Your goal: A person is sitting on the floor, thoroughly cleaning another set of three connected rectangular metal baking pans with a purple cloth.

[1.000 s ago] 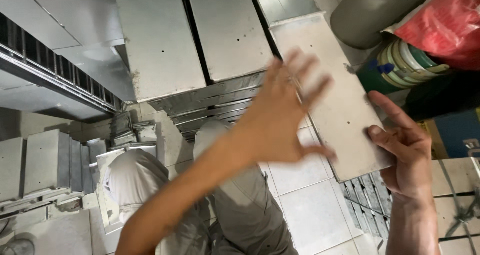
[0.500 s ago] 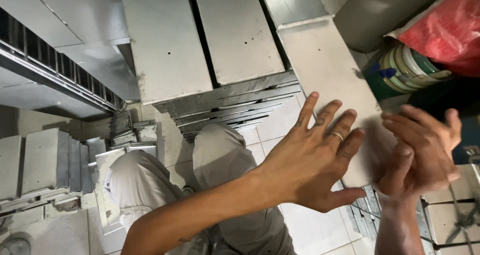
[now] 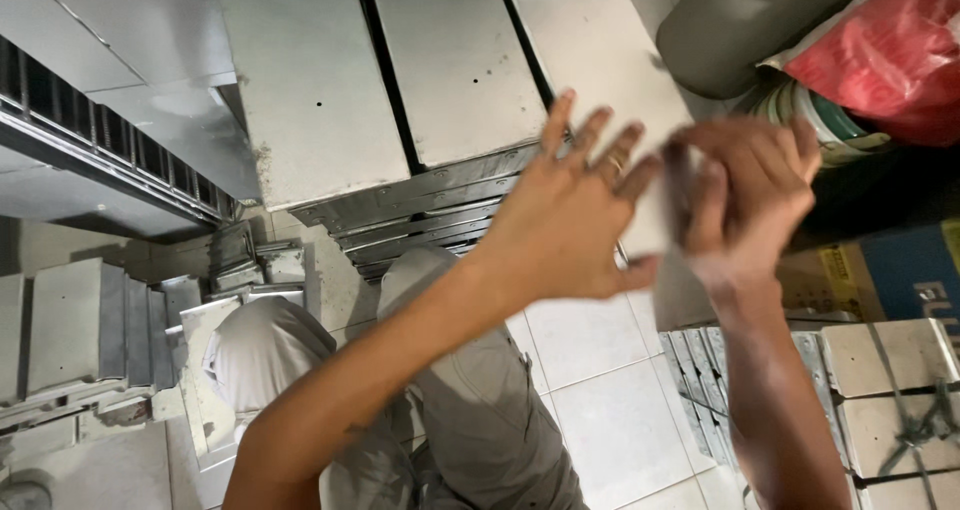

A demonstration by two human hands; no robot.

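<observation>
my right hand (image 3: 745,205) is motion-blurred, so i cannot tell its grip. both hands cover the near end of the metal panel (image 3: 600,50), whose far end the top edge cuts off.

Left hand (image 3: 570,225) spread flat, fingers (image 3: 590,135) splayed, against long flat grey metal panel (image 3: 600,50). Right hand (image 3: 745,205) blurred, curled at panel's near edge. Stacked grey metal sheets (image 3: 380,90) beside; white tiled floor (image 3: 600,370) below.
</observation>
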